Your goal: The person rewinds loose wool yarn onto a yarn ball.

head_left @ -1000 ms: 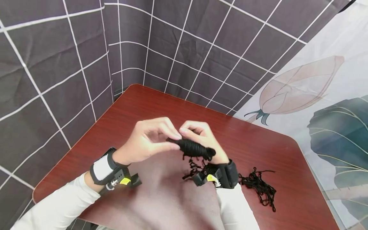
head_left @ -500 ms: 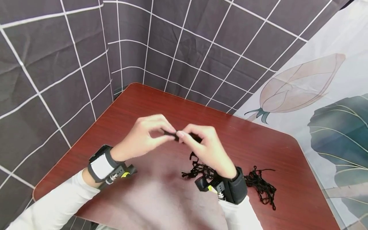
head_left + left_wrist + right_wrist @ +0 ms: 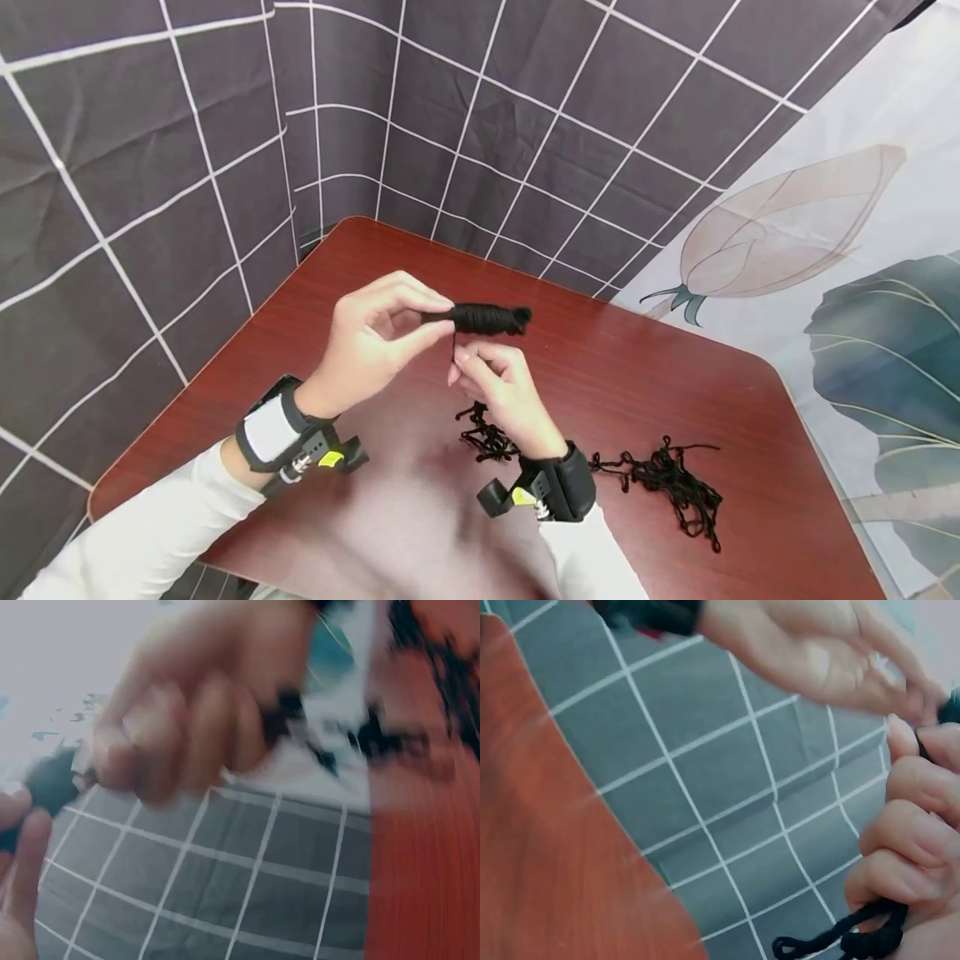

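A thick bundle of wound black cord (image 3: 486,319) is held level above the table, its left end pinched between the thumb and fingers of my left hand (image 3: 375,342). From that end a single strand (image 3: 453,346) runs down to my right hand (image 3: 504,390), which grips it with curled fingers just below the bundle. In the right wrist view, knotted black cord (image 3: 874,941) trails out of the right hand's lower fingers. Both hands are blurred in the left wrist view, where part of the dark bundle (image 3: 52,784) shows at left.
Loose knotted cord (image 3: 487,440) hangs or lies beneath the right hand; which one, I cannot tell. More of it is piled on the right of the reddish-brown table (image 3: 375,467). Grey gridded cloth (image 3: 465,125) surrounds the back and left, with a leaf-patterned cloth (image 3: 787,225) at right.
My right hand has gone from behind the bundle, over its front, to below it, drawing the strand along. The bundle has risen slightly, and some cord has been pulled leftward from the pile.
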`<state>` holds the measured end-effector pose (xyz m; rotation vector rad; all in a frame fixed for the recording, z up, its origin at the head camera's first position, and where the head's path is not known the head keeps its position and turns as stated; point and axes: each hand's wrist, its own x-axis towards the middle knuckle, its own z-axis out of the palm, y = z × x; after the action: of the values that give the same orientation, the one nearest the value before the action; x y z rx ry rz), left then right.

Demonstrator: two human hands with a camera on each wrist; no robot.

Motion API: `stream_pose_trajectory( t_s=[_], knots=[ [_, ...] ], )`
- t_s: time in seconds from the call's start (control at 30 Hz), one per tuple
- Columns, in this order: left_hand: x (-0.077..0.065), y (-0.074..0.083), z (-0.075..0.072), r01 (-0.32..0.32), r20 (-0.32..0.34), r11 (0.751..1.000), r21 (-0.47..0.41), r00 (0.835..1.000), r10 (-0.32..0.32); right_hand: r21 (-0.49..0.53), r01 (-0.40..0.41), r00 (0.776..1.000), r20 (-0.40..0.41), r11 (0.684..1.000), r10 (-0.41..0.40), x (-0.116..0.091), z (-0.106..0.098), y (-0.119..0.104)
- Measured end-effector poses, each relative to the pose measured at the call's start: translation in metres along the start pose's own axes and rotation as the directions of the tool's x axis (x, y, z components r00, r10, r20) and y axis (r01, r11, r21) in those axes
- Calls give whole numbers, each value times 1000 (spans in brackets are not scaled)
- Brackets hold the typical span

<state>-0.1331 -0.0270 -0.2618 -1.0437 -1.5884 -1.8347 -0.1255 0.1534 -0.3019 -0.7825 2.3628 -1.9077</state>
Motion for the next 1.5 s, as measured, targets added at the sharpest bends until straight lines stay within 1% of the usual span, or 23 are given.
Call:
stream_pose_trajectory(
  t_s=[0.03,0.1,0.2,0.23,0.3,0.37,0.4,0.47,0.53,0.57,0.63,0.7,0.77,0.8,0.9,0.97,1.07,1.13,1.2,1.3,1.37,1.43,1.5],
  knots=[
    [0,-2,-1,7,-15,997,74,1000,-6,-12,22,1000,-3,1000,-22,-2,2,3],
    [-1,-6,-3,18,-5,977,213,1000,-18,-134,113,993,-19,984,-116,-4,2,-1],
    [-4,-9,-6,8,108,955,298,993,-42,-303,237,966,-25,923,-257,-1,-5,-17],
    [-5,-9,-6,4,161,959,284,986,-52,-339,264,957,-26,903,-289,1,-9,-21],
    [-8,-9,-6,26,267,981,190,961,-77,-377,289,946,-27,880,-323,7,-18,-29],
    [-10,-7,-5,79,330,996,44,940,-90,-348,273,955,-15,897,-296,11,-26,-32],
    [-10,-6,-4,110,341,993,-32,936,-93,-312,252,963,-9,916,-268,12,-28,-32],
    [-10,-5,-3,152,322,974,-168,942,-91,-208,202,979,10,957,-204,12,-29,-30],
    [-8,-4,-1,156,255,953,-259,963,-88,-127,148,989,14,981,-148,10,-25,-23],
    [-7,-4,0,146,210,948,-283,974,-88,-73,112,994,7,991,-112,8,-22,-20],
    [-5,-3,0,112,109,958,-262,990,-86,-55,91,996,0,994,-91,3,-14,-13],
    [-2,-3,0,84,25,978,-192,996,-81,-96,103,995,3,990,-103,-2,-8,-9],
    [-1,-3,-1,51,-25,998,-39,998,-52,-168,149,989,19,974,-148,-5,-4,-10],
    [-1,-3,-1,36,-33,998,46,999,-35,-241,198,980,33,950,-196,-6,-3,-13],
    [-1,-4,-3,-15,10,968,250,1000,13,-379,301,952,68,875,-298,-5,-5,-28],
    [-3,-5,-5,-43,83,952,303,996,19,-428,344,936,85,836,-341,-1,-10,-40],
    [-8,-5,-6,-29,222,980,199,975,-16,-431,355,932,93,830,-351,10,-21,-52],
    [-11,-4,-6,17,295,997,73,955,-38,-396,334,941,90,855,-326,17,-29,-52],
    [-12,-2,-4,66,320,996,-61,946,-44,-350,291,956,89,890,-278,22,-35,-46],
    [-11,-1,-1,95,269,975,-199,962,-39,-269,237,970,120,934,-212,20,-35,-31],
    [-8,-1,0,91,191,969,-229,980,-47,-230,194,978,119,954,-170,14,-29,-21],
    [-5,-1,0,85,101,976,-201,993,-65,-217,168,983,115,962,-146,7,-22,-13],
    [-2,-2,-1,84,19,988,-132,996,-82,-240,162,985,99,957,-141,0,-15,-10]
  ],
)
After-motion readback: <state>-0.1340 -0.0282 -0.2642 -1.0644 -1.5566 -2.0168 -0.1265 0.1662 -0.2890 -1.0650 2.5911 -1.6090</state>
